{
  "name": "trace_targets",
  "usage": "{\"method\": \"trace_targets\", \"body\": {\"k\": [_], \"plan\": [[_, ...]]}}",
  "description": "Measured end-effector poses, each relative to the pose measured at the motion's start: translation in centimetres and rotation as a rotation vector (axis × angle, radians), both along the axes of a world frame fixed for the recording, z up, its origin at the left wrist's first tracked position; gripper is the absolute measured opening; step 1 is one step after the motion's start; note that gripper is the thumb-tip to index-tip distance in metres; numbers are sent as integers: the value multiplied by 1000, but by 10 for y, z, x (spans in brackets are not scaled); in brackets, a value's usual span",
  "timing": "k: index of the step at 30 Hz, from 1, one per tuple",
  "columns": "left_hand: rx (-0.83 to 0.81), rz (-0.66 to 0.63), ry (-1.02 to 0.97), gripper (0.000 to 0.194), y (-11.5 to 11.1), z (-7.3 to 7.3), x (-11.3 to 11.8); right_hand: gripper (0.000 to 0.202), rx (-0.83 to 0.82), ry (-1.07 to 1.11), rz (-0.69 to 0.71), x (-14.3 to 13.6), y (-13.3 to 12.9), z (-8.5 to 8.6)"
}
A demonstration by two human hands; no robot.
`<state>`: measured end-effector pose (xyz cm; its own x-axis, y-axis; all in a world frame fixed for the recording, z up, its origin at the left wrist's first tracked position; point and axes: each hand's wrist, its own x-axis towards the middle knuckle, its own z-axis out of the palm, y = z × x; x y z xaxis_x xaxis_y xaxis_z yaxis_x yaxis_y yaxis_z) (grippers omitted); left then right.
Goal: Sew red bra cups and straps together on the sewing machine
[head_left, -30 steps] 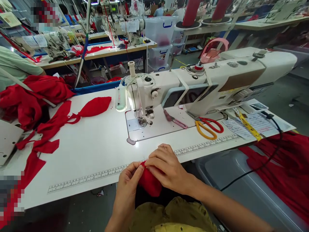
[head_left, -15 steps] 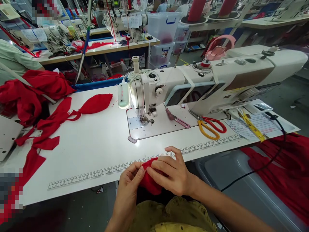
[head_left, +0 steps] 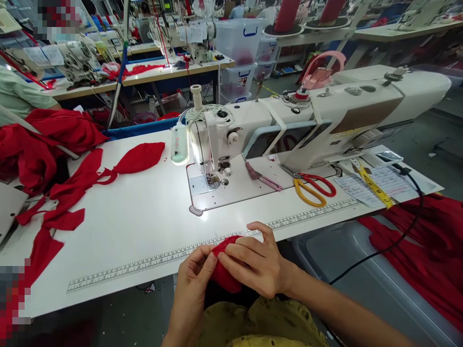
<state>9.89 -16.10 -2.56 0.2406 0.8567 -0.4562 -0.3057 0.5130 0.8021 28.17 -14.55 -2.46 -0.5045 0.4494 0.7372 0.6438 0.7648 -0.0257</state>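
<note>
A small piece of red fabric [head_left: 226, 277] is pinched between my two hands at the front edge of the sewing table [head_left: 123, 231]. My left hand [head_left: 195, 274] grips its left end with thumb and forefinger. My right hand [head_left: 255, 262] is closed on its upper edge, the forefinger or little finger raised away from the cloth. Part of the fabric hangs below my fingers, over my lap. Just beyond my hands, a printed ruler strip [head_left: 155, 260] runs along the table. Behind it stands a white sewing machine [head_left: 275, 125] with its needle area lit.
Scissors with red and orange handles [head_left: 313, 190] and a seam ripper-like pink tool [head_left: 264, 177] lie by the machine. Joined red pieces [head_left: 72, 190] trail across the table's left. At right are a yellow tape measure [head_left: 374, 185], a black cable [head_left: 415, 231] and a grey bin [head_left: 347, 260].
The view has shifted slightly, so the table and machine sit a little further left. Both hands keep hold of the red fabric, with only a slight shift of the fingers.
</note>
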Motion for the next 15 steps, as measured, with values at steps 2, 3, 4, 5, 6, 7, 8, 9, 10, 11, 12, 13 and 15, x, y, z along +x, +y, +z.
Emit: {"method": "trace_targets", "body": {"k": [2, 3, 4, 5, 6, 7, 8, 9, 10, 11, 12, 13, 15], "plan": [[10, 2, 12, 31, 0, -1, 0, 23, -11, 2, 8, 0, 0, 0], [19, 0, 19, 30, 0, -1, 0, 23, -15, 4, 9, 0, 0, 0], [28, -4, 27, 30, 1, -1, 1, 23, -12, 13, 8, -1, 0, -1], [36, -8, 37, 29, 1, -1, 1, 23, -5, 28, 3, -1, 0, -2], [43, -11, 48, 29, 1, 0, 2, 24, 5, 46, -2, -2, 0, -3], [53, -13, 64, 30, 0, 0, 2, 24, 14, 65, -6, -3, 0, -4], [67, -12, 86, 30, 0, 1, 3, 23, 21, 82, -7, -3, 0, -6], [90, -12, 114, 31, -1, 1, 3, 23, 18, 98, -7, -4, 1, -7], [119, -12, 148, 31, -2, 2, 2, 21, 0, 117, -8, -4, 1, -8], [153, -15, 183, 31, -2, 2, 2, 20, -37, 141, -9, -4, 1, -8], [187, -18, 217, 30, -3, 2, 1, 19, -88, 173, -8, -4, 2, -8], [216, -24, 246, 29, -4, 2, 1, 18, -148, 210, -1, -5, 3, -7], [256, -23, 292, 26, -6, 2, 1, 17, -273, 283, 32, -5, 4, -4]]}}
